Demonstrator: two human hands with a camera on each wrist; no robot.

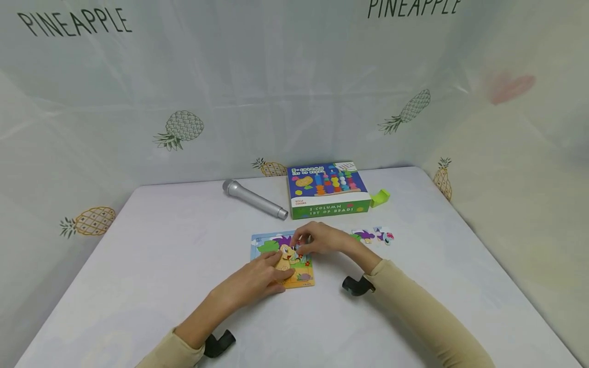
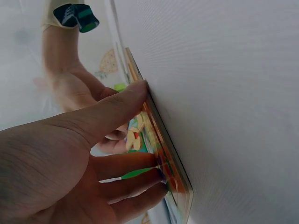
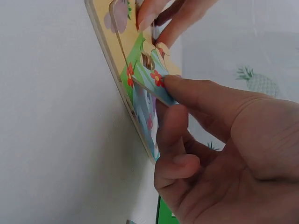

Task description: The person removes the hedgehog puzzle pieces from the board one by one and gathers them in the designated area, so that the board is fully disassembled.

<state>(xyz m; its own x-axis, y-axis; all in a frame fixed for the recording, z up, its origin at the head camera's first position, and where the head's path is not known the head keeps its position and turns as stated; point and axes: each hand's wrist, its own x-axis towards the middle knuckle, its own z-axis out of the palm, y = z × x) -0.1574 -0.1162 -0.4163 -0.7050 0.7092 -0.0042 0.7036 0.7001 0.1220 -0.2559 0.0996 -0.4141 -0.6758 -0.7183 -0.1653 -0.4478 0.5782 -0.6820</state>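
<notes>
A thin, flat wooden puzzle board (image 1: pixel 285 258) lies on the pale, finely woven cloth of the bench (image 1: pixel 138 266), its printed face bright with orange, green and blue. The left hand (image 1: pixel 257 278) lies low across the board's near corner, fingers (image 2: pixel 135 163) straight and flat on the picture while the thumb presses the board's edge. The right hand (image 1: pixel 319 238) arches over the far side, thumb and forefinger pinching a small jigsaw piece (image 3: pixel 152 84) (light blue with red flowers) tilted against the board's face. Only the right wrist view shows that piece and its curved cut-out edges; from the head view the fingers hide it. Just right of the hand lie loose pieces (image 1: pixel 372 235), purple and white. Behind stand a glossy cardboard box (image 1: pixel 327 189) of beads, a small green block (image 1: pixel 380 197) beside it, and a smooth silver toy microphone (image 1: pixel 254 199)
</notes>
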